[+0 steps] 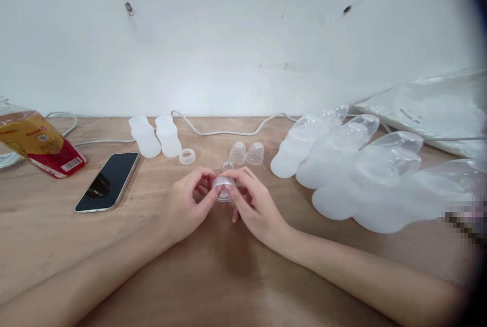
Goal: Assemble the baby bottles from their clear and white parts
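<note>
Fingers curled and thumbs toward the near side, a person's left hand (192, 200) and right hand (258, 203) held a clear, ridged plastic piece (224, 182) between them just below the center of the frame. From where I stood, it sat between the two sets of fingertips, gripped from both sides; whether it also touched the tabletop, I could not tell. Just beyond it lay a small clear part (228, 165), near two clear domed caps (246, 153).

Wood-grained and pale brown, the table (236, 296) filled the lower half of the frame. Left of center, two frosted white bottles (157, 137) lay near a translucent ring (187, 156). A dark-screened phone (108, 182) rested at left, beside a tilted red-and-yellow container (45, 139) at the left edge. Frosted bottles with clear tops (365, 180) crowded the right side, before a whitish plastic bag (429, 109). A white cable (228, 133) snaked along the foot of a pale wall (228, 38), which was scuffed and pitted toward the top of the frame.
</note>
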A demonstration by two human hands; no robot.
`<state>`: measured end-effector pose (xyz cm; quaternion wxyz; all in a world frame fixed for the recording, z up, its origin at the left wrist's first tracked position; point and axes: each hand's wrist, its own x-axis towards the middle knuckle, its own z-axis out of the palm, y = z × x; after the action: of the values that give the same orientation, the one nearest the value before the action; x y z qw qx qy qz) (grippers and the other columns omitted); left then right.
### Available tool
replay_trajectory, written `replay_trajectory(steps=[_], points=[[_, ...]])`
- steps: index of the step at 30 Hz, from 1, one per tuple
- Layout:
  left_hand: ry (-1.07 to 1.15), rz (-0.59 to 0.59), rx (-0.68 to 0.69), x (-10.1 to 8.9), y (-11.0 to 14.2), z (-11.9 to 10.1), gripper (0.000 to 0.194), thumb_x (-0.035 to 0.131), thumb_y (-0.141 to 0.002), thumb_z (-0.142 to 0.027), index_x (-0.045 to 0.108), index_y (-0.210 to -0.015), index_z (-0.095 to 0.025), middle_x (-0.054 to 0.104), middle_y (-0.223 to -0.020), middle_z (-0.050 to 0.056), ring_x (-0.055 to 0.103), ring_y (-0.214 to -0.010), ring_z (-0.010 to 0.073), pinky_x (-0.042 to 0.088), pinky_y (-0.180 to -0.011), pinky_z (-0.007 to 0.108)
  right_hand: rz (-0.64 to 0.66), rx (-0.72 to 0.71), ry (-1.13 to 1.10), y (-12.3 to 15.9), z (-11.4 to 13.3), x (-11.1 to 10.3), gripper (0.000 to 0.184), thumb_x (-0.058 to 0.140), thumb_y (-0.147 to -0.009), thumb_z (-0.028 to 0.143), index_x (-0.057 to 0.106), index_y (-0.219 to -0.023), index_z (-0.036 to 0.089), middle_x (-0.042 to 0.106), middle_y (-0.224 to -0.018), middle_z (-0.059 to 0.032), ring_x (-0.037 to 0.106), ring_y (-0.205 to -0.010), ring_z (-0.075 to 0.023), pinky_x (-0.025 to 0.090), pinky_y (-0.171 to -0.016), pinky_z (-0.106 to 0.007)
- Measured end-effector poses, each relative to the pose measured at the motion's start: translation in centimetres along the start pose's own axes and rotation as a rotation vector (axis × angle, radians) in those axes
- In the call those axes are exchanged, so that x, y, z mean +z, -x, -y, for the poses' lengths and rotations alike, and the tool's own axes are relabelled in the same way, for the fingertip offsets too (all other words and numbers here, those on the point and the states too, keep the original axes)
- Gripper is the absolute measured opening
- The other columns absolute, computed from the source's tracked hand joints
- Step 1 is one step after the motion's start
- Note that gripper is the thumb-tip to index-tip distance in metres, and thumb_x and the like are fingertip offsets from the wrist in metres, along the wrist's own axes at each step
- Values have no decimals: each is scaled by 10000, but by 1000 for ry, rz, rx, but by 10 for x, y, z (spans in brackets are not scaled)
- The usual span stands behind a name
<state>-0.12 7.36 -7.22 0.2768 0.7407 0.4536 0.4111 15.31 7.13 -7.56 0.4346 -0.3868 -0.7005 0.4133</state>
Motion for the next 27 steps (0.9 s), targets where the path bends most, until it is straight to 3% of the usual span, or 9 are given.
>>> replay_trajectory(steps=[3, 6, 12, 21, 27], points=[[-124, 42, 77, -2, 3, -6, 111, 424, -861, -274, 498, -871, -193, 612, -727, -11, 595, -660, 115, 452, -590, 201, 21, -68, 98, 3, 0, 1, 187, 336, -892, 283, 477, -995, 218, 494, -909, -47, 524, -591, -81, 471, -471, -195], [-179, 47, 105, -3, 5, -8, 100, 409, -862, -250, 489, -843, -193, 606, -678, -23, 585, -612, 103, 427, -553, 185, 85, -80, 241, 5, 1, 0, 167, 291, -903, 230, 420, -1008, 220, 540, -719, 5, 528, -538, -88, 454, -562, -227], [-221, 59, 68, -2, 9, -8, 92, 441, -817, -223, 490, -746, -190, 513, -524, -60, 460, -423, 72, 366, -453, 178, 160, -191, 381, 5, 2, -6, 181, 310, -858, 143, 426, -986, 198, 487, -515, 59, 487, -441, -84, 380, -506, -188], [-101, 34, 110, -2, 13, -12, 78, 439, -822, -220, 500, -802, -176, 559, -609, -42, 515, -515, 72, 384, -481, 155, 158, -218, 381, 7, 3, -8, 114, 329, -864, 182, 388, -961, 192, 507, -609, 34, 502, -507, -93, 371, -512, -189], [-131, 15, 124, -1, 12, -11, 51, 464, -765, -162, 496, -725, -169, 473, -532, -60, 455, -464, 60, 353, -447, 147, 169, -307, 484, 6, 1, -8, 143, 293, -855, 135, 359, -972, 183, 511, -688, 8, 462, -510, -88, 344, -491, -192]])
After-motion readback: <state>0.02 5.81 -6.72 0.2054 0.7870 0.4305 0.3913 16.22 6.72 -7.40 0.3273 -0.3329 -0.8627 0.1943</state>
